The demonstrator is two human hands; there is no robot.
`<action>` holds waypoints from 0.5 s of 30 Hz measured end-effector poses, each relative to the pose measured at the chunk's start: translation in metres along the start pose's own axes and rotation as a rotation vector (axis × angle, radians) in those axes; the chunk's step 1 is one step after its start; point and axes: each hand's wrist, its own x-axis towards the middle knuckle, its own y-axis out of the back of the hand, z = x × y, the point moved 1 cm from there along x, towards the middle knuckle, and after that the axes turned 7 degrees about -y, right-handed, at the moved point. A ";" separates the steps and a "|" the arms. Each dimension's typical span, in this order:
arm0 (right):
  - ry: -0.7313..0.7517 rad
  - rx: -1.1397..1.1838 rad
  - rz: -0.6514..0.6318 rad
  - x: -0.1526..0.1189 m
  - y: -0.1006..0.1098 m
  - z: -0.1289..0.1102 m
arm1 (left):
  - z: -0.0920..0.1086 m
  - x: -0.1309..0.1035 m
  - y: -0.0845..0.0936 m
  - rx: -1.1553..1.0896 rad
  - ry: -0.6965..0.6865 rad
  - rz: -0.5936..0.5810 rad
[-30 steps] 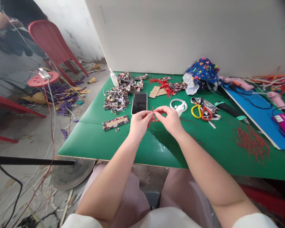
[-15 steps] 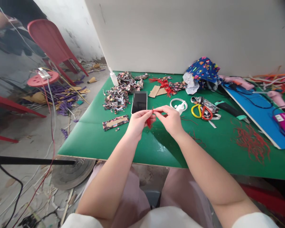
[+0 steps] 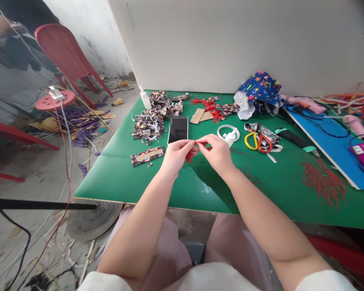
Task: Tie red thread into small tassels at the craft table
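Over the green table, my left hand (image 3: 176, 158) is closed around a small red tassel (image 3: 188, 157), whose threads hang below the fingers. The fingertips of my right hand (image 3: 216, 153) pinch together at the tassel's top end, touching the left fingertips; the exact spot is hidden. A phone (image 3: 178, 131) lies just beyond my left hand. Past my right hand are a white glue bottle (image 3: 230, 138) with a white ring beside it and scissors (image 3: 251, 141) with yellow and red handles. A flower-patterned strip with a cardboard middle (image 3: 147, 156) lies to the left.
Scraps of patterned fabric (image 3: 148, 126) and another white bottle (image 3: 145, 99) stand at the back left. Loose red threads (image 3: 320, 180), a black-and-teal cutter (image 3: 294, 139) and a blue board (image 3: 324, 141) lie to the right. A red chair (image 3: 62, 52) and a person are beyond the table.
Both hands stay nearly in place, fingertips together. The tassel sits slightly higher in my left hand, and less red shows above the fingers.
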 end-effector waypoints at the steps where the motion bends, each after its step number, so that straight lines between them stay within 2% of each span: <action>1: 0.009 -0.017 0.013 0.000 0.000 0.000 | 0.000 0.000 0.000 0.001 0.000 0.005; 5: 0.005 -0.030 0.024 0.000 0.000 0.000 | 0.002 0.000 -0.001 0.030 -0.018 0.027; 11: 0.030 -0.040 0.008 0.001 0.000 -0.001 | -0.006 0.003 0.001 0.213 -0.188 0.006; 15: 0.003 -0.004 0.008 0.001 0.000 0.001 | -0.014 0.007 0.002 0.241 -0.235 0.016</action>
